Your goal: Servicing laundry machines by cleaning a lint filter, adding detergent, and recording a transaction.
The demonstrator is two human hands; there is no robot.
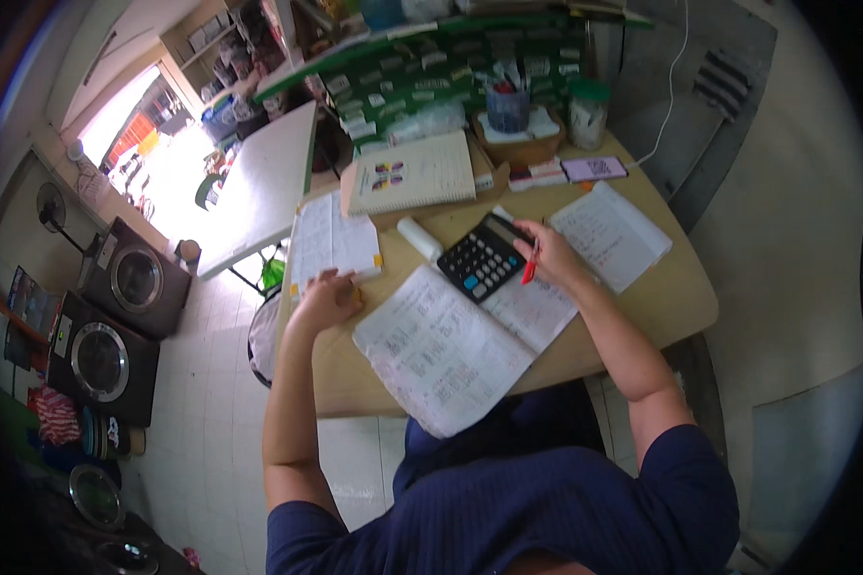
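Observation:
My right hand [554,257] is closed around a red pen [530,263] and lies at the right edge of a black calculator [479,257]. Under the calculator is an open notebook [441,350] with handwritten columns, its lower left page reaching past the table's near edge. My left hand [326,302] rests on the table left of the notebook, fingers loosely bent and apart. A small yellowish bit shows beside its fingertips, too small to name. Just beyond that hand lies a written sheet [334,244]. A white rolled item [419,238] lies left of the calculator.
On the wooden table [681,297] are a second written pad [612,235], a spiral notebook [412,177], a phone [594,170], a pen cup [507,107] and a green-lidded jar [588,113]. A white table [259,182] stands left, front-loading machines [101,359] farther left.

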